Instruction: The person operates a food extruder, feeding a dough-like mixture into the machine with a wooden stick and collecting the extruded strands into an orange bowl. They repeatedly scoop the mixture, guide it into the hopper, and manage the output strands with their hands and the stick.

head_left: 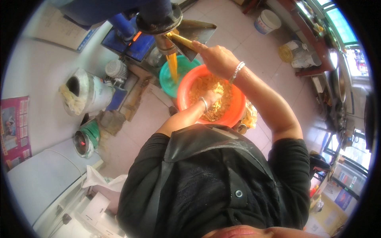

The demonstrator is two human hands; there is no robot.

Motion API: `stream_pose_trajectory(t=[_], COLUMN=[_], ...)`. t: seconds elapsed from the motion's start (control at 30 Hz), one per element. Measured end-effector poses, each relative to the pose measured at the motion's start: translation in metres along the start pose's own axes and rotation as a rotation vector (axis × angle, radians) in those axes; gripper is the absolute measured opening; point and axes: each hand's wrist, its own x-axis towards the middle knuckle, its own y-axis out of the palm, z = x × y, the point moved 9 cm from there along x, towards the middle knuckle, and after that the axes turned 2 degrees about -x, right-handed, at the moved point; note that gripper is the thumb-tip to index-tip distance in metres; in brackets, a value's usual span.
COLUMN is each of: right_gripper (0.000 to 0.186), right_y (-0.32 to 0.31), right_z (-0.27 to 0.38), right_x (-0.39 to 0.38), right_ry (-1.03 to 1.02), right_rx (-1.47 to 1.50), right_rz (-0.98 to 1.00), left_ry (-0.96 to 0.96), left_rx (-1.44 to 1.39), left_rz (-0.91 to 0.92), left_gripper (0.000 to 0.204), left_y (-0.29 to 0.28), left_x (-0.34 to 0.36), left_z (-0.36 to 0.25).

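Observation:
My right hand (218, 59) is closed round a yellowish stick (180, 40), its far end against the metal outlet of a blue machine (158, 19). A yellow strip of material (172, 67) hangs from the spout below. My left hand (212, 97) reaches into an orange basin (238, 101) holding loose yellow-brown pieces (226, 85). Its fingers are curled on a paler yellow clump (218, 89), their tips partly hidden. A green basin (163, 79) stands under the spout, just left of the orange one, with its rim partly covered.
A metal plate (200, 31) juts out beside the outlet. At left are a motor (116, 69), a white drum (93, 93) with a cloth on it and a small round container (82, 142). A white bucket (268, 22) and cluttered shelves line the right; a yellowish bag (250, 115) sits beside the orange basin.

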Motion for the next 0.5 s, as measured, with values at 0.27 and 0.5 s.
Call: stream_pose_trajectory(t=[0.27,0.5], right_gripper=[0.055,0.049], right_y=[-0.001,0.0], right_z=[-0.002,-0.005], right_x=[-0.001,0.0], right_ry=[0.033,0.008], right_rx=[0.079,0.177], right_rz=[-0.019,-0.074], left_ry=[-0.026,-0.088], left_rx=[0.071,-0.043], left_rz=[0.04,0.247], left_gripper=[0.015,0.03], left_y=[0.005,0.019], left_x=[-0.012,-0.033], left_z=[-0.017,-0.023])
